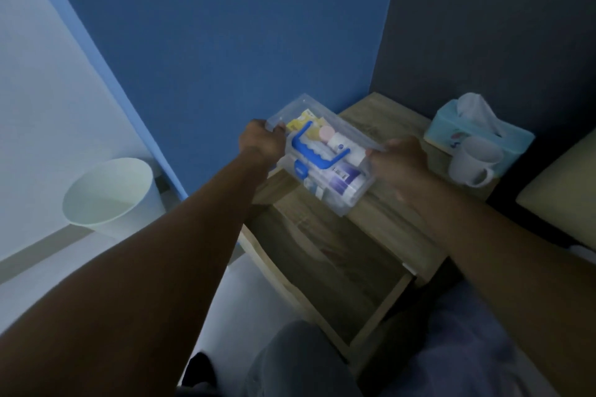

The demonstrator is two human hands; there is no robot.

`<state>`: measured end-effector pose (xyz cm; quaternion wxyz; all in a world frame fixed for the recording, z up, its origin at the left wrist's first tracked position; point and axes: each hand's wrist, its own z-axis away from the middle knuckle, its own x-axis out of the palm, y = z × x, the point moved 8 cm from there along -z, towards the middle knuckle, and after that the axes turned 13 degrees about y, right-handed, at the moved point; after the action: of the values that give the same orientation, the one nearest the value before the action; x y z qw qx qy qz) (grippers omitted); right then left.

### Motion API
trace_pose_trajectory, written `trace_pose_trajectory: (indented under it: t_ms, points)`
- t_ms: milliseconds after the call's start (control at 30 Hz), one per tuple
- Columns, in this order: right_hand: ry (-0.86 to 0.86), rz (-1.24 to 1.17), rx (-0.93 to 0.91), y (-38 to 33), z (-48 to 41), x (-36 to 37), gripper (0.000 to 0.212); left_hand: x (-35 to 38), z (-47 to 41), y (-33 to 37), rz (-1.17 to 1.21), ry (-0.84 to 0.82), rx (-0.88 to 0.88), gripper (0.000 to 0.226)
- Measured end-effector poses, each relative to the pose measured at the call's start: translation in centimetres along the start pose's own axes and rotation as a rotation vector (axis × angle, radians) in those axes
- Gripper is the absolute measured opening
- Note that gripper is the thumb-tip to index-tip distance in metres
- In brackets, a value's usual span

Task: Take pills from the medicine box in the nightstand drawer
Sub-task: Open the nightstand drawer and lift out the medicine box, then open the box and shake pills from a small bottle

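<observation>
Centrally, the medicine box (322, 155), a clear plastic case with a blue handle (317, 151) folded flat on its lid, is gripped at both short ends and sits at or just above the nightstand (387, 219) top; whether its base touches the wood cannot be told. Its far end overhangs the top's left edge, toward the blue wall (209, 42). Through the lid show a yellow pack, a pink round item, white rolls or bottles, and a purple-labelled container; which of these holds pills cannot be read.

The left hand (261, 142) is curled round the far end, fingers wrapped over the rim. The right hand (398, 159) closes on the near end, thumb on the lid edge; it is blurred, so finger placement is uncertain. A two-handed end grip probably keeps the box level, so the contents do not slide.

Below, the drawer (322, 274) stands pulled out and looks bare, which suggests the box has been lifted out and is to be opened on the top. The lid appears closed, so no pills are yet taken.

Further right on the nightstand stand a white mug (474, 161) and, touching it behind, a tissue box (477, 129), both well clear of the medicine box. A white bin (109, 196) stands on the floor to the left.
</observation>
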<state>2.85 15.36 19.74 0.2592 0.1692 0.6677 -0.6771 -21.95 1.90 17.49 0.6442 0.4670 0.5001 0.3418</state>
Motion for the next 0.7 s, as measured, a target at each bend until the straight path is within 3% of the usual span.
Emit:
trace_pose_trajectory:
  t_ms: [100,367,533,700]
  points:
    - [-0.002,0.061,0.009,-0.1,-3.1,1.2,0.047,2.7,-2.6,-0.3,0.003,-0.021,0.008,0.02]
    - [-0.005,0.103,-0.009,1.0,-9.1,5.7,0.043,8.6,-7.5,-2.7,-0.043,-0.065,-0.012,0.019]
    - [-0.028,0.123,0.001,1.9,-10.5,7.5,0.04,9.8,-8.9,-4.4,-0.09,-0.062,-0.045,0.049]
    - [-0.032,0.119,-0.062,2.3,-10.5,7.9,0.039,9.9,-8.8,-4.9,-0.07,-0.053,-0.032,0.058]
